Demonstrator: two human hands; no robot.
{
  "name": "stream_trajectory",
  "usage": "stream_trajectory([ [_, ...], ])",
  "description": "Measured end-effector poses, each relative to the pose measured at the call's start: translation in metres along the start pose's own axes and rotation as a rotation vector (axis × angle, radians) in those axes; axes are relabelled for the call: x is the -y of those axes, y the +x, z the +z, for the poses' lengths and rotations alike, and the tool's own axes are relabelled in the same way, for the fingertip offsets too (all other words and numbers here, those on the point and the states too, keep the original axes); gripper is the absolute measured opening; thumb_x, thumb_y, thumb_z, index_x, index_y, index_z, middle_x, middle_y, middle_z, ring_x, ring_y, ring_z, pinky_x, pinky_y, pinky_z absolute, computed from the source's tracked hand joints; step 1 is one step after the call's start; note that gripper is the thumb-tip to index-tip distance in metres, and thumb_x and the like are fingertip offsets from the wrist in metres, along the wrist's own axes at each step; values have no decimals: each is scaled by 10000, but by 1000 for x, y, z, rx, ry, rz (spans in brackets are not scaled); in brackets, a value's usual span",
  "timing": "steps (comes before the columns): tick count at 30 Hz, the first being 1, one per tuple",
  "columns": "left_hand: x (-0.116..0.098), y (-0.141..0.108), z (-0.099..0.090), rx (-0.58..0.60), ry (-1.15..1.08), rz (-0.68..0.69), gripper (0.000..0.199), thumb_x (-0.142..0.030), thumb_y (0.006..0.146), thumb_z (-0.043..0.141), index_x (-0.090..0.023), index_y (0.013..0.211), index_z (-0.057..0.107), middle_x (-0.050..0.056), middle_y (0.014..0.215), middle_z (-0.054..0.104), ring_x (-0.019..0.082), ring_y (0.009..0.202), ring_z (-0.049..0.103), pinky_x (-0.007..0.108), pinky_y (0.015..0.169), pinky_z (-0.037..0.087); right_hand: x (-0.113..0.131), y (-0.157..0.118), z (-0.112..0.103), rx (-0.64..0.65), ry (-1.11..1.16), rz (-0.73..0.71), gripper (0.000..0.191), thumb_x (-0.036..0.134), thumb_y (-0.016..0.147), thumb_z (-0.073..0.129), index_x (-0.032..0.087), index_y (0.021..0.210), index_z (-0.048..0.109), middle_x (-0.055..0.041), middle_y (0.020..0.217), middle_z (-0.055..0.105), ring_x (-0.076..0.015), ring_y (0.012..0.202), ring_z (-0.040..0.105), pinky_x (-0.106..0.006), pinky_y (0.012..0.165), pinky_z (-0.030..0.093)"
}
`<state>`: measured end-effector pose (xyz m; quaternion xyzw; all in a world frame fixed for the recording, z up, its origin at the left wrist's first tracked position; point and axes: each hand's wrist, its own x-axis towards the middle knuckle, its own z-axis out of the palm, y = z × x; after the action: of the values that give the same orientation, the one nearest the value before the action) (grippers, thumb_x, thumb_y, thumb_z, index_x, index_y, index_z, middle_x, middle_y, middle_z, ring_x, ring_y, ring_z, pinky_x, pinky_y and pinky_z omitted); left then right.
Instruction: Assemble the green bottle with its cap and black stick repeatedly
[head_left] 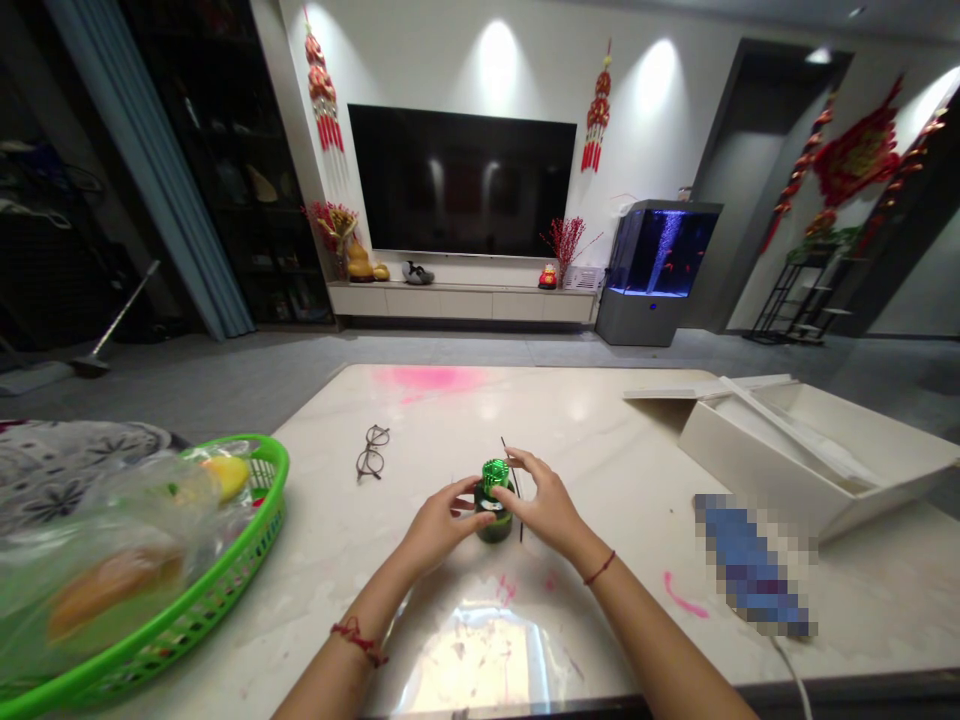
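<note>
Two bare hands are brought together over one dark green jar (493,528) standing upright near the middle of a white marbled table (450,425). The jar is grasped at its side by the left hand (439,522), while the thumb of the right hand (551,510) is placed before its single shiny green top (495,474); whether the top is firmly gripped cannot be told. One thin dark strip (520,520) is seen just beside the jar, its middle hidden by the right hand. One pair of glasses (375,448) is laid farther left. At the left, one green basket (279,470) is cut off by the frame, its yellow and brown contents blurred by clear plastic. At the right, one white box (757,465) is set on the table; nearby, one blue object (750,565) is masked by pixelation, and one white cable (795,675) is cropped below. Beyond, one television (461,180) is flanked by two red hangings (321,90), and one fish tank (664,255) is lit blue. Shelves (232,170) at the left are lost in shadow.
</note>
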<state>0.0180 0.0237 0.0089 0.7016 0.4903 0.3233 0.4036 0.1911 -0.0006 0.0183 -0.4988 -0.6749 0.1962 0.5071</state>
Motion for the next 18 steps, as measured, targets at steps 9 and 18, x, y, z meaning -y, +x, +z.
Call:
stream_trajectory([
  [9, 4, 3, 1, 20, -14, 32, 599, -379, 605, 686, -179, 1155, 559, 94, 1140, 614, 208, 903, 607, 351, 836, 472, 5, -1, 20, -96, -101, -18, 357, 344, 710, 635, 196, 1027, 563, -70, 983, 618, -224, 956, 543, -373, 871, 421],
  [18, 5, 5, 2, 28, -8, 47, 539, -353, 615, 680, -209, 1124, 576, 81, 1147, 611, 211, 900, 605, 380, 836, 474, 3, 1, 21, -100, -141, -4, 382, 343, 725, 611, 179, 1065, 549, -79, 964, 625, -220, 928, 562, -375, 852, 435],
])
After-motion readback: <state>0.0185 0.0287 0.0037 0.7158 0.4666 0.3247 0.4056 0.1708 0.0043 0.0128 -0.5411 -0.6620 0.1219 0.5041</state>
